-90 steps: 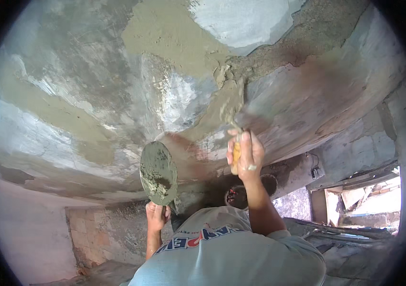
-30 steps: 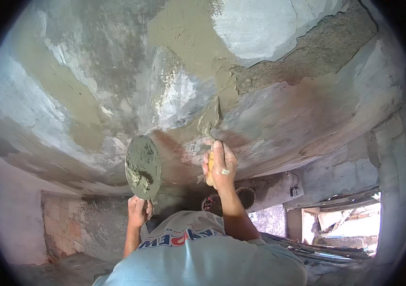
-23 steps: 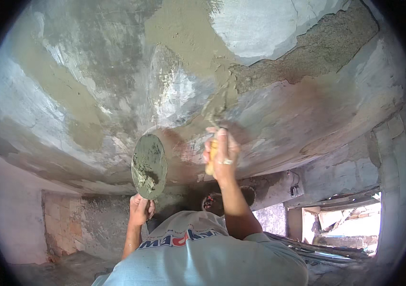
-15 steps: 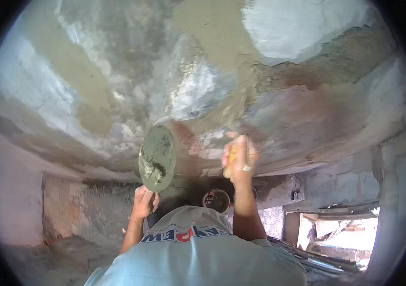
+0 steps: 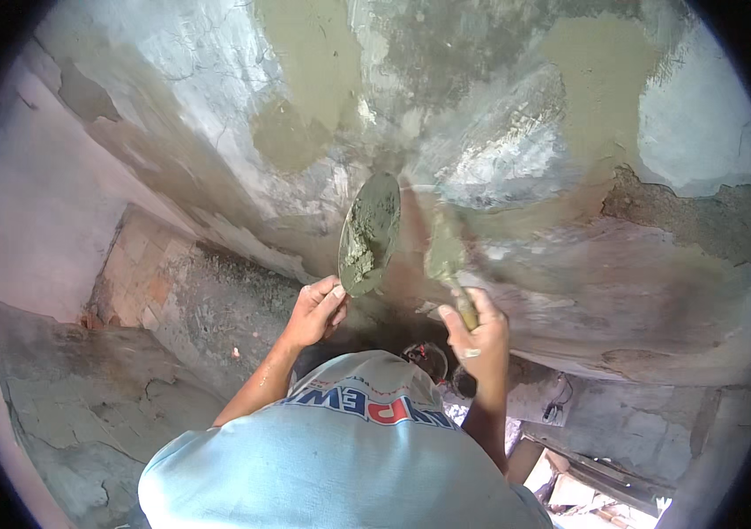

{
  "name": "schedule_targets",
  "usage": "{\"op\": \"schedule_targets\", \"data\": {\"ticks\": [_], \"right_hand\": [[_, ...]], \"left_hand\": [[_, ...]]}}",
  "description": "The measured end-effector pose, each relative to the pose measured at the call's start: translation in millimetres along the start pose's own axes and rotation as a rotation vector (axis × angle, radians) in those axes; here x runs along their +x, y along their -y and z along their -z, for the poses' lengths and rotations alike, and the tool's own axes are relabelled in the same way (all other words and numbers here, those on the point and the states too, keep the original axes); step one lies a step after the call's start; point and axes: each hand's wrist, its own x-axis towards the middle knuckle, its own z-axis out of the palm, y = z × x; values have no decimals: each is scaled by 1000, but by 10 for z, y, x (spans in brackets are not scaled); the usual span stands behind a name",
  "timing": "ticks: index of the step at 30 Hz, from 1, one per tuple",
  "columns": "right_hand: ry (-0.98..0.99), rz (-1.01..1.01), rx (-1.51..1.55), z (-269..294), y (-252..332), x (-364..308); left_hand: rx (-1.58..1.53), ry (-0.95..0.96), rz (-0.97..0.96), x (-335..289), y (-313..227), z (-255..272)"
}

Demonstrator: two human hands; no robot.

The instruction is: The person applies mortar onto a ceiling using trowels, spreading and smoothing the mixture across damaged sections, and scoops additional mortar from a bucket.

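Closed around the handle, the right hand's grip (image 5: 481, 339) holds a pointing trowel (image 5: 444, 251), its slightly blurred blade smeared with grey-green mortar and directed up and away from the wearer. Left fingers close at the lower edge of an oval mortar plate (image 5: 381, 201); whether the left hand (image 5: 315, 310) has a handle underneath cannot be told. On the plate's face lies a lumpy heap of mortar (image 5: 358, 253), mostly toward its left and lower part. Plate and blade stand near each other but apart, in front of the wall; whether the blade touches the wall is unclear.

By the look of it, the step in hand is patching, with the trowel between load and wall. The next move seems to call for a scoop off the heap, plate steady, then a flat pressing stroke.

Both forearms reach forward from the wearer's sides, elbows bent, the right wrist cocked so the thumb side shows.

Beyond, smooth olive patches (image 5: 600, 84) cover parts of the worn wall (image 5: 446, 75); a rough, exposed band (image 5: 702, 212) runs at right. Below the hands, near the T-shirt (image 5: 305, 454), sits a round bucket (image 5: 429, 360).
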Motion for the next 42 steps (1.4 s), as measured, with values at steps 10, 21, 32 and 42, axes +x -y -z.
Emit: {"op": "schedule_targets", "data": {"ticks": [10,21,32,42], "right_hand": [[305,-151,396,-422,53,16],[589,-437,791,-587,51,84],[714,-499,1119,-395,9,87],[215,-99,1543,146,-145,68]], "left_hand": [[-8,-140,1,57,46,120],[618,-334,-189,182,-98,74],[833,-344,-226,314,-136,67],[300,-283,-91,130,387,334]]}}
